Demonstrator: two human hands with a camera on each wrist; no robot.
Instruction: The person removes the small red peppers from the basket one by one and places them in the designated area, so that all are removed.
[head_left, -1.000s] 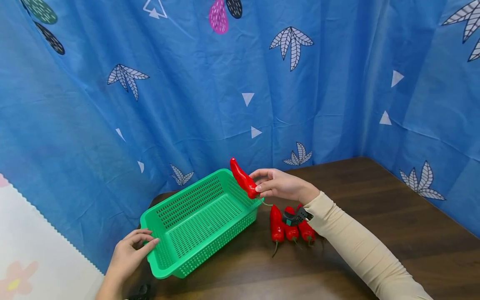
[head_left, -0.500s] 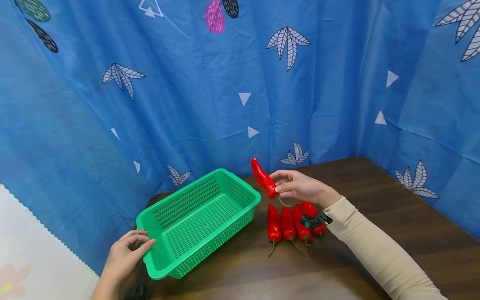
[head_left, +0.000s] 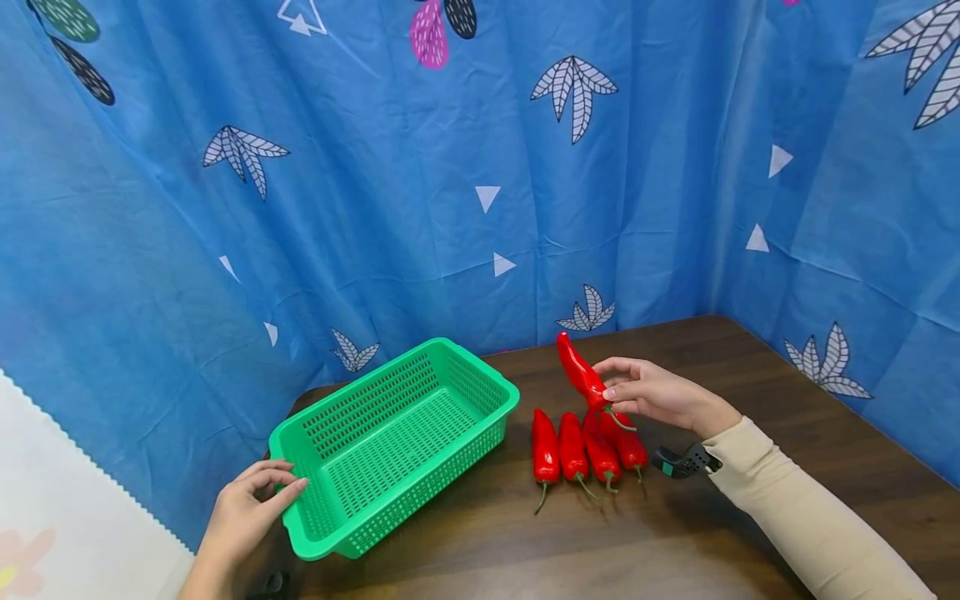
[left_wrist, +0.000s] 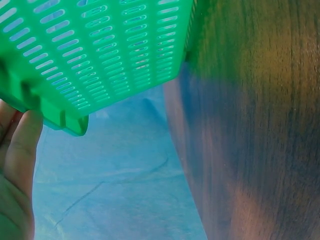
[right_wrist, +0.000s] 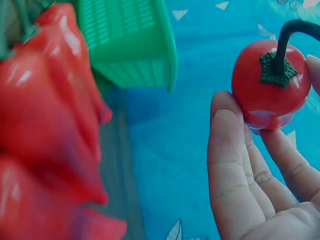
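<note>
My right hand [head_left: 663, 392] pinches a red chili pepper [head_left: 579, 372] near its stem end, raised above the table, tip pointing up and left. In the right wrist view the pepper's rounded end and dark green stem [right_wrist: 278, 62] face the camera, with fingers [right_wrist: 225, 155] against its side. Several more red chili peppers [head_left: 545, 447] lie side by side below, stems toward me; the raised pepper and hand partly cover those on the right. My left hand [head_left: 243, 512] grips the near left end of a green plastic basket [head_left: 431, 492], which has nothing inside.
The dark wooden table [head_left: 465, 550] carries the basket and peppers. A blue patterned curtain [head_left: 420, 250] hangs behind and on both sides. At the lower left is a white cloth [head_left: 75, 500] with a flower print.
My right hand has moved right with the chili pepper, from over the basket's right end to above the row of peppers. My left hand has stayed on the basket.
</note>
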